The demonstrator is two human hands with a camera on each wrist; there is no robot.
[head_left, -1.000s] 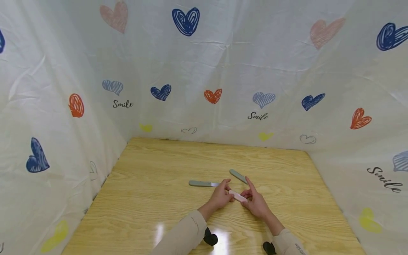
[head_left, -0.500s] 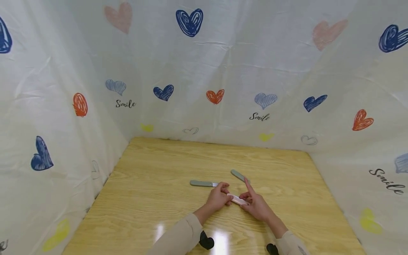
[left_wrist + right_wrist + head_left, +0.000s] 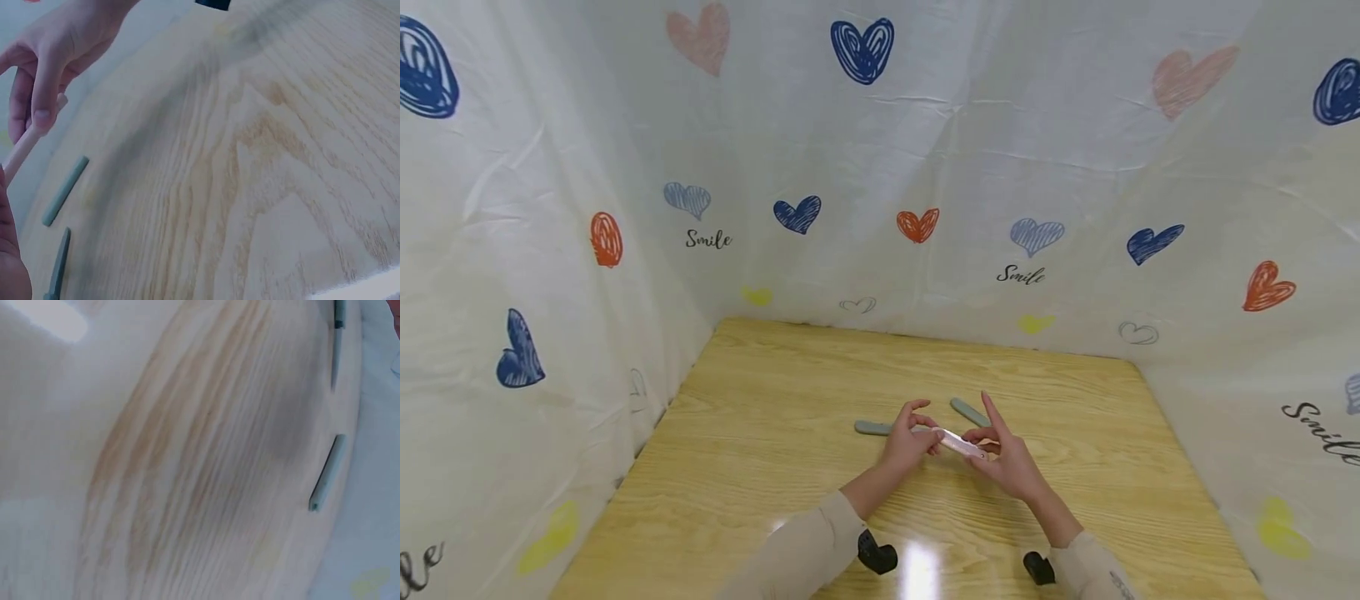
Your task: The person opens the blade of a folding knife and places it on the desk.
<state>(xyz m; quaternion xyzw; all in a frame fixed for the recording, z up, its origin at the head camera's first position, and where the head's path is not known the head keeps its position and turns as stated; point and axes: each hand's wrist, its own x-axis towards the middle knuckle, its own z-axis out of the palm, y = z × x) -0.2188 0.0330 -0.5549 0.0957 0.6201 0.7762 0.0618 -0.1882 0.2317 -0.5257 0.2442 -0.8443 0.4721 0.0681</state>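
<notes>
Both hands hold a slim pink folding knife (image 3: 961, 444) above the table, with no blade showing. My left hand (image 3: 906, 437) pinches its left end between thumb and fingers. At the other end the right hand (image 3: 1009, 460) grips it, index finger pointing up and away. In the left wrist view, the right hand's thumb presses on the pink knife (image 3: 25, 145). Behind the left hand lies a green-handled knife (image 3: 872, 427); its extended blade shows in the right wrist view. A second green knife (image 3: 968, 412), with no blade visible, lies slantwise behind the right hand.
The wooden table (image 3: 790, 375) ends at a white curtain (image 3: 820, 150) printed with hearts, which also runs along both sides. Dark devices (image 3: 877, 553) sit at the wrists, by the beige sleeves (image 3: 808, 542). Bright glare (image 3: 919, 567) shows on the table's near part.
Both hands have raised the pink knife slightly, and the left hand now covers more of the green-handled knife's blade. The head view has shifted a little to the left.
</notes>
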